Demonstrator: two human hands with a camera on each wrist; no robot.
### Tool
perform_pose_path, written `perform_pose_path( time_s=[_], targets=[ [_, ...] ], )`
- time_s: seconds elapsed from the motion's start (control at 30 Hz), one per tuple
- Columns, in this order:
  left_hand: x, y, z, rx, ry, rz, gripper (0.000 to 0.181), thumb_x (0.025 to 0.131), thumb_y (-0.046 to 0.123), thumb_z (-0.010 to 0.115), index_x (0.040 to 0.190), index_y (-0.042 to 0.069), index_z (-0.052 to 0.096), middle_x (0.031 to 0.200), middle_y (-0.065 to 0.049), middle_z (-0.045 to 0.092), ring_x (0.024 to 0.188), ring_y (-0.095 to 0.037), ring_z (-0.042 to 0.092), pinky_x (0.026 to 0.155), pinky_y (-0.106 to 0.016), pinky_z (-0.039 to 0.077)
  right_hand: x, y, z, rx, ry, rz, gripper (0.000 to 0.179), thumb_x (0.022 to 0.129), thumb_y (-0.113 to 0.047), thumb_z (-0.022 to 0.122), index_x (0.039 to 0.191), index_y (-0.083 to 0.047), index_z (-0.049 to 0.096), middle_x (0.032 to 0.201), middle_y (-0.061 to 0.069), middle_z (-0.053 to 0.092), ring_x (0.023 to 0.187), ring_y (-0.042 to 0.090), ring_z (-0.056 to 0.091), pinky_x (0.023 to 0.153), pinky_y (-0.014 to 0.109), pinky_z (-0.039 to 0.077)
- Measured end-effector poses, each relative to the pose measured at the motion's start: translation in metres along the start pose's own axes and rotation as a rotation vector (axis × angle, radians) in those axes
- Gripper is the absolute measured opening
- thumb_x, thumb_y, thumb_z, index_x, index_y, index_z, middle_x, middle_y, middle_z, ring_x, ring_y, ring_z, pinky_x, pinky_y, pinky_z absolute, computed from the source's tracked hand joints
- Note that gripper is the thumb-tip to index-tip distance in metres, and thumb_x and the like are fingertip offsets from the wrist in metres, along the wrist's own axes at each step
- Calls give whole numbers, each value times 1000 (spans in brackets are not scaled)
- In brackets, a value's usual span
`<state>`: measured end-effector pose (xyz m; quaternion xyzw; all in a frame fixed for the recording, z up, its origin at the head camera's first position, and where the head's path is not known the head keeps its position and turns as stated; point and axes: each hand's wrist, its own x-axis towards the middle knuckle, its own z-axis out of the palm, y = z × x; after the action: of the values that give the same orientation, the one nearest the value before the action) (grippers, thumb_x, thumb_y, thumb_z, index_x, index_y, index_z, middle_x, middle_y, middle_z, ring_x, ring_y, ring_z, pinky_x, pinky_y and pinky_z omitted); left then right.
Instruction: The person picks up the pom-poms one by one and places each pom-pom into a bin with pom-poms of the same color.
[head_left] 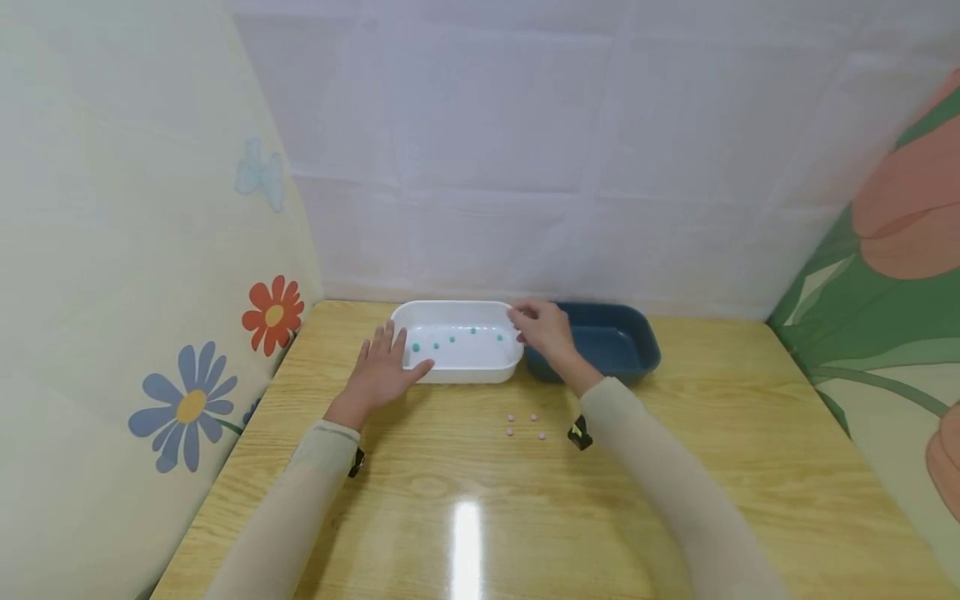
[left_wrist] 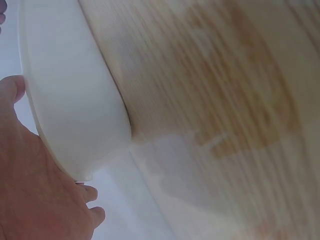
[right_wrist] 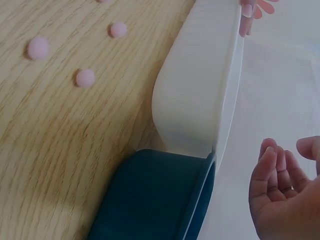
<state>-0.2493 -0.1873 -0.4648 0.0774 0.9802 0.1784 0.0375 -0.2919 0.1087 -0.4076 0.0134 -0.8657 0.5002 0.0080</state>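
Note:
A white tub (head_left: pixel 471 374) stands near the back wall with several small teal balls (head_left: pixel 452 340) scattered on its floor. My left hand (head_left: pixel 380 371) rests on the tub's left end with fingers spread; in the left wrist view the hand (left_wrist: pixel 40 185) lies along its rim. Above the join between the white tub and a dark blue tub (head_left: pixel 637 367) is my right hand (head_left: pixel 550 332). In the right wrist view that hand's fingers (right_wrist: pixel 265 175) bend loosely, the thumb stands apart, and nothing shows between them. Several pink balls (head_left: pixel 511 432) lie on the table before the tubs.
The wooden table (head_left: pixel 420 517) runs back to a white cloth wall (head_left: pixel 487 150). Flower-printed panels flank it on the left (head_left: pixel 112 250) and the right (head_left: pixel 885 317). The two tubs stand side by side, rims touching or nearly so.

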Motion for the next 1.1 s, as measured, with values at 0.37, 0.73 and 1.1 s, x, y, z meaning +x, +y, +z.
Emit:
perform_pose_path(
  time_s=[0.37, 0.73, 1.1],
  targets=[
    [0, 2, -1, -8, 2, 2, 98, 99, 71, 35, 161, 0, 8, 168, -22, -10, 155, -43, -7, 123, -58, -6, -14, 13, -12, -158, 48, -157, 26, 99, -31, 66, 117, -14, 71, 108, 7, 74, 99, 25, 68, 88, 41, 56],
    [-3, 3, -2, -9, 6, 9, 102, 97, 75, 32, 161, 0, 7, 168, -21, -10, 154, -43, -7, 123, -59, -6, -28, 39, -34, -135, 18, -312, 38, 100, -24, 64, 130, -1, 64, 122, 15, 68, 114, 31, 64, 99, 46, 53],
    [-2, 2, -1, 0, 16, 12, 98, 100, 70, 37, 161, -2, 8, 168, -23, -8, 154, -45, -6, 122, -61, -4, -36, 64, -48, -263, 49, -483, 37, 101, -21, 64, 132, -3, 62, 131, 16, 64, 124, 33, 58, 106, 49, 47]
  ],
)
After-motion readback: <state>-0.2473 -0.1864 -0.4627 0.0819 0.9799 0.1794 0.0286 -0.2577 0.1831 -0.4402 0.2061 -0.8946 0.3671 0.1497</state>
